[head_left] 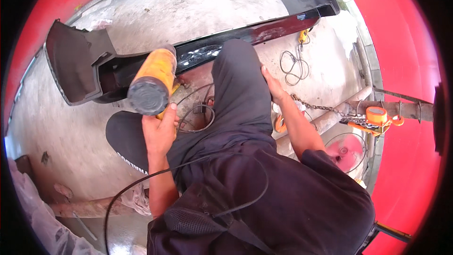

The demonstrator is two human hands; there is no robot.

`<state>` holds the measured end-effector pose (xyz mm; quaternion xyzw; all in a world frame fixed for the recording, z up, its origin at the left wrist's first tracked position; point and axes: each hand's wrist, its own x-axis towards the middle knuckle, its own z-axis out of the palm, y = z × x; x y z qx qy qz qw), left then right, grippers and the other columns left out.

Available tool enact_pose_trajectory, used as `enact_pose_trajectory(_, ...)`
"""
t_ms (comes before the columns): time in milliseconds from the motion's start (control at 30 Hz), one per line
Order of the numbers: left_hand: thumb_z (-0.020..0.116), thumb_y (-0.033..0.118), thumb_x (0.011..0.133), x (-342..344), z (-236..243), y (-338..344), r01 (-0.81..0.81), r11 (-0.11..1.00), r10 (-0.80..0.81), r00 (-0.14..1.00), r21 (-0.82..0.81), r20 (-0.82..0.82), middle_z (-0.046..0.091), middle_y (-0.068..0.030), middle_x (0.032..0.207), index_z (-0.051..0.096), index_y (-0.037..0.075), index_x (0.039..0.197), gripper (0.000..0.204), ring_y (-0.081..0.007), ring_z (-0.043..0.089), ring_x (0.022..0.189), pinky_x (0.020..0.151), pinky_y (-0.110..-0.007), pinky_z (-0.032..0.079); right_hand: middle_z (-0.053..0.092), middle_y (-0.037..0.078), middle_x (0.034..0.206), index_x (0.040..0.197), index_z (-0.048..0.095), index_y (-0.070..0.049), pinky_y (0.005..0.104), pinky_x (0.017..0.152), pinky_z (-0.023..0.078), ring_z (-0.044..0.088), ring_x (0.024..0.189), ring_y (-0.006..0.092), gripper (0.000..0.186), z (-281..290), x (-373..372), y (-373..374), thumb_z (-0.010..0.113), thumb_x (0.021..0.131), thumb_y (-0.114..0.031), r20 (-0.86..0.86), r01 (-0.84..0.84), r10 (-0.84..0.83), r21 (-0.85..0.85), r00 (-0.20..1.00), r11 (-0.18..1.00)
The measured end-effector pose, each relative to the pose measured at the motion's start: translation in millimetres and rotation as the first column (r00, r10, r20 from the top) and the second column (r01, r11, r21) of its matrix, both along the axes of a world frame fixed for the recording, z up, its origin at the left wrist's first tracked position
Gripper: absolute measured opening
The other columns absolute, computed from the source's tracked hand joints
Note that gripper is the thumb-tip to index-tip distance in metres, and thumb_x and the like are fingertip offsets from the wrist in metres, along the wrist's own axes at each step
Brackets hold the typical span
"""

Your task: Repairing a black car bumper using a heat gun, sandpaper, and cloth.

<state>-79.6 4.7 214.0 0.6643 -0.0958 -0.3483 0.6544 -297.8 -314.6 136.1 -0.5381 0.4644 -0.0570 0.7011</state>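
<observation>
White lettering [133,164] on a trouser leg [123,134]

Block capitals run along the dark cloth, below and left of the left hand [158,134]; any marking on the orange hoist [376,116], well right of the right hand [275,87], is too small to read

Red walls [406,42], pale, scuffed floor [155,9]
</observation>
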Motion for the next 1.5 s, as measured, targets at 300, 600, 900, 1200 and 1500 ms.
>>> enact_pose_trajectory(300,0.071,0.003,0.088,9.8,90.0,13.8,0.553,0.824,-0.553,0.832,-0.126,0.04,0.068,-0.0115,0.096,0.056,-0.004,0.127,0.043,-0.0147,0.063,0.069,0.061,-0.029,0.052,0.046,0.015,0.153,0.153,0.039,0.0,0.0387,0.117,0.032,0.043,0.141,0.0274,0.082,-32.1,-28.6,69.7,0.031,0.104,-0.066,-0.042,0.175,-0.171,0.143,0.984,0.974)
enact_pose_trajectory(600,0.071,0.011,0.082,20.0,126.2,-16.7,0.622,0.739,-0.672,0.711,0.259,0.207,0.071,-0.0196,0.103,0.065,-0.001,0.114,0.035,-0.0359,0.069,0.097,0.088,-0.041,0.052,0.035,0.018,0.161,0.158,0.029,-0.004,0.0512,0.115,0.032,0.036,0.145,0.0381,0.085,-31.5,-13.8,23.6,0.027,0.102,-0.068,0.233,0.095,-0.125,0.136,0.964,0.986)
enact_pose_trajectory(900,0.07,0.01,0.082,16.4,130.5,-21.1,0.648,0.72,-0.688,0.617,0.25,0.381,0.07,-0.0219,0.108,0.059,0.001,0.123,0.044,-0.044,0.065,0.106,0.092,-0.043,0.05,0.033,0.02,0.161,0.157,0.029,-0.002,0.0495,0.116,0.032,0.035,0.147,0.0376,0.081,10.9,38.3,19.9,0.024,0.105,-0.063,0.373,-0.022,0.023,-0.006,0.927,1.0)
enact_pose_trajectory(1200,0.072,0.018,0.085,14.7,117.0,-40.0,0.567,0.756,-0.654,0.673,0.327,0.345,0.069,-0.0244,0.106,0.06,-0.001,0.12,0.042,-0.0445,0.064,0.105,0.09,-0.043,0.05,0.037,0.017,0.16,0.157,0.031,-0.003,0.0478,0.114,0.033,0.037,0.145,0.0367,0.08,-4.3,45.5,12.7,0.023,0.106,-0.063,0.428,-0.04,0.013,0.054,0.904,0.998)
enact_pose_trajectory(1500,0.067,0.025,0.086,9.6,109.3,-51.1,0.533,0.807,-0.585,0.66,0.255,0.471,0.067,-0.0304,0.107,0.054,-0.005,0.127,0.052,-0.0483,0.062,0.104,0.088,-0.052,0.05,0.043,0.017,0.156,0.154,0.037,-0.003,0.0469,0.116,0.031,0.042,0.142,0.0331,0.079,-2.9,31.3,-2.4,0.029,0.104,-0.064,0.432,0.004,-0.027,0.055,0.901,0.999)
